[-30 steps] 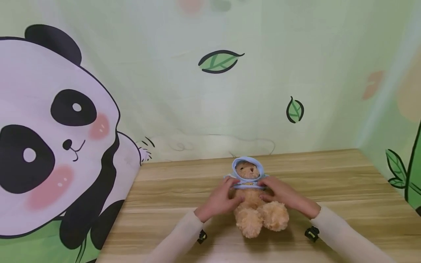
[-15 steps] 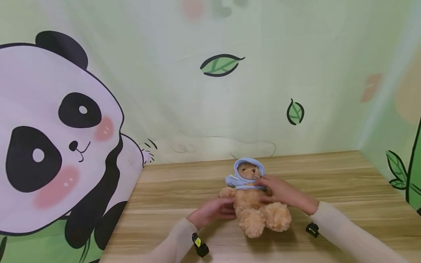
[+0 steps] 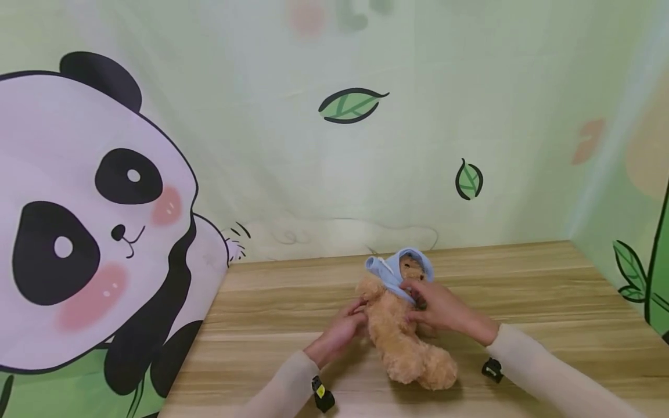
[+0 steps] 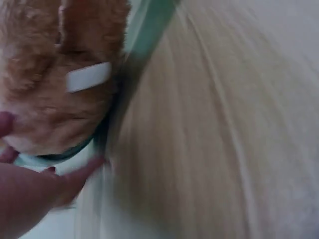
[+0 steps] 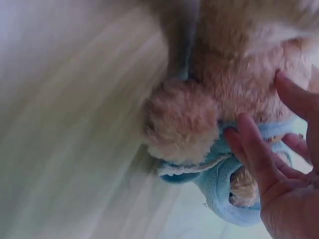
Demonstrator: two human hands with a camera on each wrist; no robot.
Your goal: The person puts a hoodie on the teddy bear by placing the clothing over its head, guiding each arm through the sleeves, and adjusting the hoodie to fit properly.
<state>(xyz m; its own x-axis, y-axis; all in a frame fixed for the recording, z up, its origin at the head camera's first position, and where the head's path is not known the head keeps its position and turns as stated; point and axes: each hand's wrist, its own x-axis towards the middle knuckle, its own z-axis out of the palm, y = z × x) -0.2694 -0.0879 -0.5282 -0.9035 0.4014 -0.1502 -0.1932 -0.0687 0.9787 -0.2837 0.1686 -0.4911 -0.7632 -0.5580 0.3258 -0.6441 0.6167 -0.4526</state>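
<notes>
A light-brown teddy bear [image 3: 389, 325] in a pale blue hooded top [image 3: 391, 278] leans on its side, legs toward me and face turned right. My left hand [image 3: 341, 332] is at its left flank, fingertips against the fur and partly hidden by the body. The left wrist view shows the bear's brown back [image 4: 45, 94] with a small white tag [image 4: 88, 77]. My right hand [image 3: 446, 310] lies across its chest, fingers extended on the top's hem and thumb at the belly. In the right wrist view a white drawstring [image 5: 194, 168] hangs beside one fluffy paw [image 5: 182, 122].
The bear is on a wood-grain table [image 3: 261, 325]. Behind the table's back edge hangs a pale green cloth backdrop [image 3: 261, 145] printed with a panda [image 3: 130, 232] and leaves. Black wrist devices [image 3: 323, 395] sit below both cream sleeves [image 3: 282, 386].
My left hand has left the top and slid down to the bear's flank. The bear has rolled to the right, its face turning away. My right hand has stayed on its chest.
</notes>
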